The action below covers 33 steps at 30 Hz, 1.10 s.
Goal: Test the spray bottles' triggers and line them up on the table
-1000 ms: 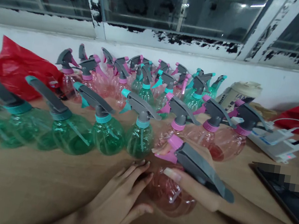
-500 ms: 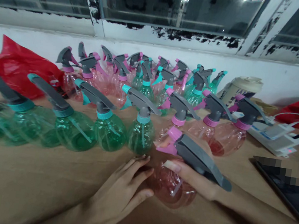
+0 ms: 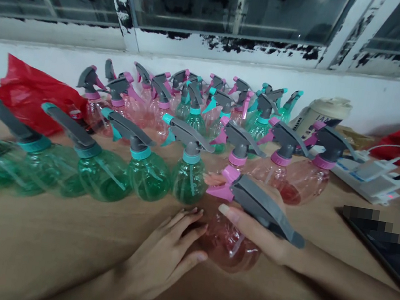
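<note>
A pink transparent spray bottle (image 3: 234, 248) with a grey and pink trigger head stands near the front of the table. Around its neck my right hand (image 3: 259, 231) is closed, the thumb on the near side and fingertips showing behind the nozzle. My left hand (image 3: 169, 253) lies on the table just left of that bottle, fingers stretched and slightly apart, holding nothing. Its fingertips come close to the bottle's side; whether they touch it I cannot tell. Behind the hands runs a row of spray bottles, green ones such as the green spray bottle (image 3: 148, 177) leftward and pink ones rightward.
More spray bottles crowd by the wall. A red plastic bag (image 3: 34, 100) sits at the left, a white paper cup (image 3: 321, 118) at the back right. A power strip (image 3: 371, 183) with cables and a dark phone or tablet (image 3: 377, 246) lie to the right.
The view has shifted slightly. The held bottle and my right hand appear a touch higher and further left; my left hand looks nearly unmoved.
</note>
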Tool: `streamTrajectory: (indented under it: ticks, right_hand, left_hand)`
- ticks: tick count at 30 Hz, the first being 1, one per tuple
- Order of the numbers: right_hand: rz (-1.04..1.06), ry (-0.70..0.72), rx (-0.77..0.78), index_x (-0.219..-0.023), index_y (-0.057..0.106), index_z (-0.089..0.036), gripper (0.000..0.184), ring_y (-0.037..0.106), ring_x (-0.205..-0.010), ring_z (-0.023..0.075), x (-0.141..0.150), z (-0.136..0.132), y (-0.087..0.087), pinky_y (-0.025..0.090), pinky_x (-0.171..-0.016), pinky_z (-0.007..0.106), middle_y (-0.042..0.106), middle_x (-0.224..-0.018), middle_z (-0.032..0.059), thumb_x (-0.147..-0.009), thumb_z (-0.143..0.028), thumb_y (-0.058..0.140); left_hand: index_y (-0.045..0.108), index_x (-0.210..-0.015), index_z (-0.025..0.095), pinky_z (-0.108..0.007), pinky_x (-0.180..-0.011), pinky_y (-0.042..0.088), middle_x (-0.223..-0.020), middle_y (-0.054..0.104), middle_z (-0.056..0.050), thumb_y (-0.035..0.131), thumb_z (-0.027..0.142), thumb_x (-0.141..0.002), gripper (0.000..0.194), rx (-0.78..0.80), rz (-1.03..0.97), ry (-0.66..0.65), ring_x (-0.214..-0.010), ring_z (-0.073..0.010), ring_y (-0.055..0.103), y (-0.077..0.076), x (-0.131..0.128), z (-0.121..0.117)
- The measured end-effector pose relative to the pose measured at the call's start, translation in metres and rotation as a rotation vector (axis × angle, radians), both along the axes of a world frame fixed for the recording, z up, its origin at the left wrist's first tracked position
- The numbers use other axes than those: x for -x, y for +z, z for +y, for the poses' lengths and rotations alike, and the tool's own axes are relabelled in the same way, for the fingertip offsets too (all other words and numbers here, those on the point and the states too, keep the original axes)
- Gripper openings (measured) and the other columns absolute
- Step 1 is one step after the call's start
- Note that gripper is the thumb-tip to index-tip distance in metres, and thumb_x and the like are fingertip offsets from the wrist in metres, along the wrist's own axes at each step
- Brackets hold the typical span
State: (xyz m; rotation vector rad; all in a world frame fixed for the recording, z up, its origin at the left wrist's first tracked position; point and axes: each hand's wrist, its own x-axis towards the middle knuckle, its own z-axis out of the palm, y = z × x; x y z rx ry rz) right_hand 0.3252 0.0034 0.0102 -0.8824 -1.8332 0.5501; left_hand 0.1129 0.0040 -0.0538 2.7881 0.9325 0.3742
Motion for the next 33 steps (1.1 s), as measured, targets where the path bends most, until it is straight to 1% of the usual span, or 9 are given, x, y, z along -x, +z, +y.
streamTrajectory:
  ticks: [4, 6, 9, 13, 18, 23, 25, 28, 33]
  right_hand:
    - [-0.021, -0.006, 0.028, -0.077, 0.058, -0.025, 0.007, 0.055, -0.059, 0.0146, -0.0003, -0.0006, 0.0002, 0.048, -0.055, 0.029, 0.058, -0.069, -0.001, -0.083, -0.027, 0.056]
    - [-0.005, 0.006, 0.048, -0.081, 0.06, -0.024, 0.005, 0.057, -0.061, 0.0145, -0.0006, -0.001, 0.001, 0.049, -0.057, 0.029, 0.06, -0.071, -0.0007, -0.083, -0.027, 0.058]
    - [0.032, 0.033, 0.092, -0.089, 0.062, -0.024, 0.006, 0.06, -0.065, 0.0145, -0.0004, -0.0013, 0.0026, 0.051, -0.06, 0.029, 0.063, -0.076, -0.0005, -0.083, -0.025, 0.06]
    - [0.026, 0.018, 0.109, -0.083, 0.062, -0.025, 0.004, 0.058, -0.058, 0.0142, 0.0008, -0.0011, 0.0034, 0.049, -0.056, 0.029, 0.061, -0.07, -0.0012, -0.084, -0.028, 0.059]
    - [0.028, 0.021, 0.135, -0.087, 0.065, -0.023, 0.011, 0.062, -0.062, 0.0151, 0.0018, -0.0011, 0.0043, 0.051, -0.057, 0.03, 0.067, -0.075, 0.0007, -0.086, -0.032, 0.058]
    - [0.006, -0.016, 0.111, -0.079, 0.066, -0.022, 0.016, 0.062, -0.06, 0.0151, 0.0011, -0.0012, 0.0036, 0.05, -0.057, 0.03, 0.065, -0.068, 0.0, -0.085, -0.036, 0.058]
    - [0.009, -0.022, 0.086, -0.079, 0.066, -0.021, 0.018, 0.063, -0.062, 0.015, 0.0009, -0.0008, 0.0031, 0.049, -0.058, 0.029, 0.065, -0.069, 0.0005, -0.086, -0.036, 0.058]
    - [0.017, -0.006, 0.055, -0.078, 0.065, -0.02, 0.018, 0.063, -0.064, 0.0145, 0.0007, 0.0002, 0.0034, 0.049, -0.061, 0.029, 0.066, -0.071, 0.0009, -0.086, -0.034, 0.057]
    - [0.025, 0.02, 0.072, -0.078, 0.063, -0.021, 0.015, 0.062, -0.065, 0.014, -0.0002, 0.0027, 0.004, 0.049, -0.062, 0.029, 0.064, -0.071, -0.001, -0.085, -0.034, 0.059]
  left_hand:
    - [0.053, -0.124, 0.018, -0.045, -0.102, 0.043, -0.133, 0.052, -0.01, 0.031, 0.04, -0.1, 0.039, 0.07, -0.046, 0.013, -0.124, -0.0241, 0.048, 0.0031, -0.0004, 0.0007]
    - [0.054, -0.123, 0.018, -0.044, -0.102, 0.044, -0.132, 0.052, -0.009, 0.03, 0.038, -0.101, 0.038, 0.09, -0.074, 0.018, -0.123, -0.0227, 0.05, 0.0039, -0.0005, 0.0006]
    - [0.054, -0.122, 0.018, -0.045, -0.102, 0.044, -0.132, 0.052, -0.01, 0.031, 0.038, -0.1, 0.037, 0.085, -0.089, 0.021, -0.124, -0.0237, 0.049, 0.0031, -0.0005, 0.0001]
    - [0.052, -0.124, 0.017, -0.045, -0.102, 0.044, -0.133, 0.052, -0.01, 0.032, 0.037, -0.1, 0.037, 0.075, -0.092, 0.022, -0.125, -0.0241, 0.048, 0.0017, -0.0001, -0.0006]
    - [0.053, -0.124, 0.017, -0.045, -0.103, 0.043, -0.133, 0.051, -0.01, 0.032, 0.035, -0.1, 0.036, 0.079, -0.086, 0.019, -0.125, -0.0236, 0.048, 0.0033, -0.0002, -0.0009]
    - [0.053, -0.124, 0.017, -0.044, -0.103, 0.043, -0.133, 0.051, -0.009, 0.032, 0.034, -0.101, 0.035, 0.083, -0.087, 0.013, -0.125, -0.0231, 0.048, 0.004, -0.0002, -0.0004]
    - [0.053, -0.124, 0.017, -0.044, -0.104, 0.043, -0.133, 0.051, -0.009, 0.032, 0.034, -0.101, 0.035, 0.081, -0.09, 0.008, -0.125, -0.0229, 0.048, 0.0035, 0.0001, -0.0001]
    - [0.053, -0.123, 0.017, -0.044, -0.103, 0.043, -0.133, 0.051, -0.01, 0.031, 0.035, -0.101, 0.036, 0.081, -0.092, 0.004, -0.125, -0.0231, 0.048, 0.0031, 0.0003, 0.0001]
    - [0.055, -0.12, 0.019, -0.04, -0.1, 0.047, -0.13, 0.055, -0.008, 0.03, 0.035, -0.101, 0.035, 0.101, -0.134, 0.016, -0.12, -0.0205, 0.054, 0.0035, -0.0001, -0.0008]
